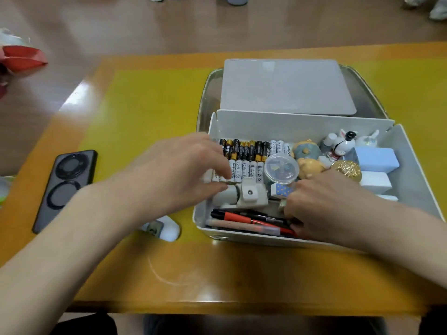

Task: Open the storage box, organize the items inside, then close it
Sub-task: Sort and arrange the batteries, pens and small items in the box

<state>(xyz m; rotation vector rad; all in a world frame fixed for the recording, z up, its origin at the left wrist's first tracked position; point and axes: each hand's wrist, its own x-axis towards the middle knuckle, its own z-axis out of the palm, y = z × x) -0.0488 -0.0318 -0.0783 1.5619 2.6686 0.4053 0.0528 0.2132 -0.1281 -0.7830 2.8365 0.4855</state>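
Table (150, 122): yellow top with an orange border; it carries everything below.
Metal tray (208, 93): on the table's far right, under the lid and behind the box.
Storage box (411, 165): white, open, on the right half of the table, its back wall against the tray.
Lid (287, 85): grey and translucent, lying flat on the tray just behind the box.
Phone (65, 187): dark, camera side up, on the table well left of the box.
Left hand (179, 172): reaches over the box's left wall, fingers curled down onto the white batteries; whether it grips one I cannot tell.
Right hand (324, 204): inside the box's near right part, fingers bent down among the pens; what it holds, if anything, is hidden.
Batteries (246, 151): two rows at the back left of the box, black-and-gold behind, white in front.
Pens (244, 220): red and black, lying along the near wall.
Round clear container (281, 169): mid-box, right of the batteries.
Figurines (338, 143): clustered at the back right.
Blue block (376, 158): against the right wall.
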